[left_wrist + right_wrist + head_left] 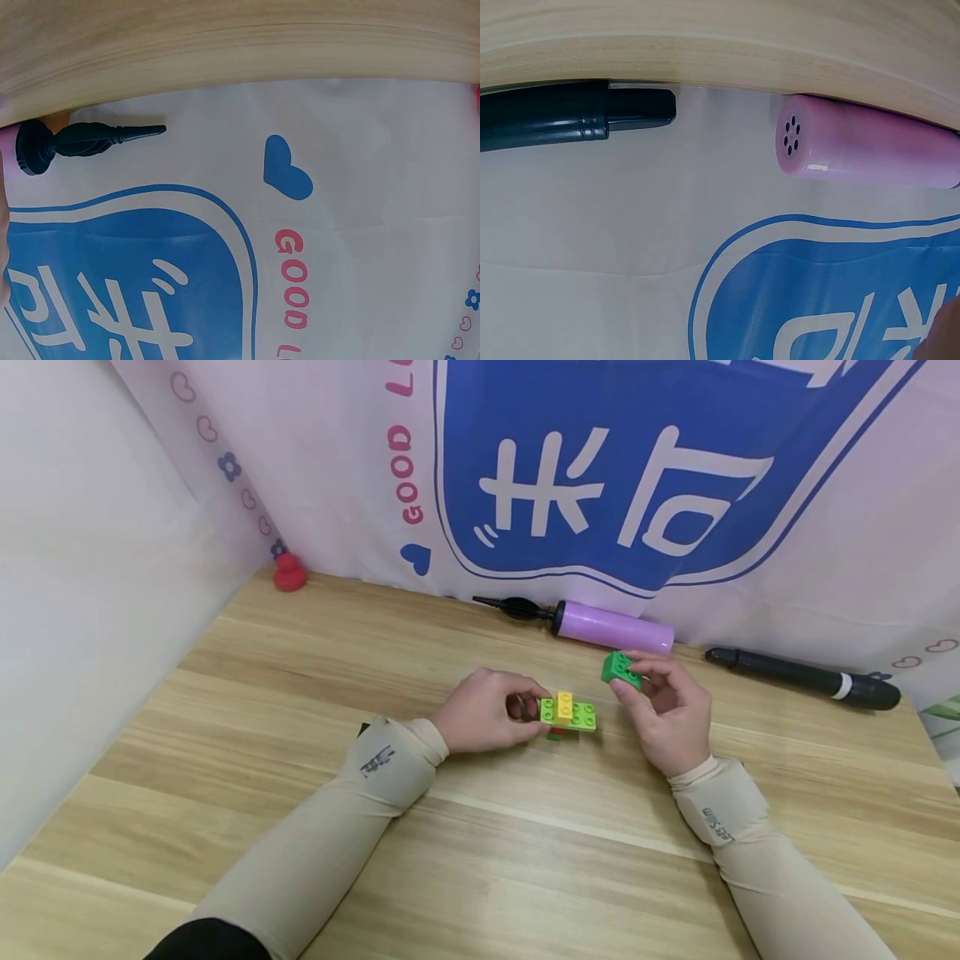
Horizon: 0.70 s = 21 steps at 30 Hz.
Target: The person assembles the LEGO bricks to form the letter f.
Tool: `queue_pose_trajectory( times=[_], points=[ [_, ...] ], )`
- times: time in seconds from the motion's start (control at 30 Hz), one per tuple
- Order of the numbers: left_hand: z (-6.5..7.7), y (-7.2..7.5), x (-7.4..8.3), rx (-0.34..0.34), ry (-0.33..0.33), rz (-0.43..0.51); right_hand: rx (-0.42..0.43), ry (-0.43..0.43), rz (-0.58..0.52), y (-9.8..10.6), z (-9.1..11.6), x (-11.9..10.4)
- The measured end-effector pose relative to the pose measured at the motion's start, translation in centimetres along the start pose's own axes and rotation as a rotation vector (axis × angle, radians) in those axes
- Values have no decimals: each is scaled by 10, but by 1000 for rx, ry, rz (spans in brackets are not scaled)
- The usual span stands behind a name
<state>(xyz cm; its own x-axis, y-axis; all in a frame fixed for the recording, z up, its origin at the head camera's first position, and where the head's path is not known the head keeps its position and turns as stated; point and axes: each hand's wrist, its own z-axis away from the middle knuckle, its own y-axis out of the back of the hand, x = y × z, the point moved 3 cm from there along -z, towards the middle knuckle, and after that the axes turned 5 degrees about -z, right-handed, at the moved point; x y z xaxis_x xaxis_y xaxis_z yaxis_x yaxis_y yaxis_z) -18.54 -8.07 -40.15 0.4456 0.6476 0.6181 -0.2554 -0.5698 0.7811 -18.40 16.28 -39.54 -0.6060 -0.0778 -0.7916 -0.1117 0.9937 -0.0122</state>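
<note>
Between thumb and fingers my left hand (491, 710) pinches the left end of a small assembly of toy building bricks. Its top layer is a lime-green brick (588, 717) with a yellow brick (565, 708) set across it. Beneath, bits of red and dark green show, mostly hidden. To the right and slightly farther back, my right hand (671, 714) pinches a green brick (617, 667), tilted with its studs visible. The two sets of bricks are apart. Neither wrist view shows the bricks.
At the back of the wooden table (480, 852) lies a purple hand pump (615, 627) with a black nozzle. Right of it is a black, rod-shaped object (795, 678) with a white band. A red rounded object (288, 573) sits at the far left corner. A printed cloth (337, 485) hangs behind.
</note>
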Motion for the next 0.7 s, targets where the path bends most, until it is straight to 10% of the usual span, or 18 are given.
queue_pose_trajectory(
  times=[0.7],
  points=[
    [-1, -1, 0, -7, 9, -9, -20, 10, 45, -4, 2, -3]
  ],
)
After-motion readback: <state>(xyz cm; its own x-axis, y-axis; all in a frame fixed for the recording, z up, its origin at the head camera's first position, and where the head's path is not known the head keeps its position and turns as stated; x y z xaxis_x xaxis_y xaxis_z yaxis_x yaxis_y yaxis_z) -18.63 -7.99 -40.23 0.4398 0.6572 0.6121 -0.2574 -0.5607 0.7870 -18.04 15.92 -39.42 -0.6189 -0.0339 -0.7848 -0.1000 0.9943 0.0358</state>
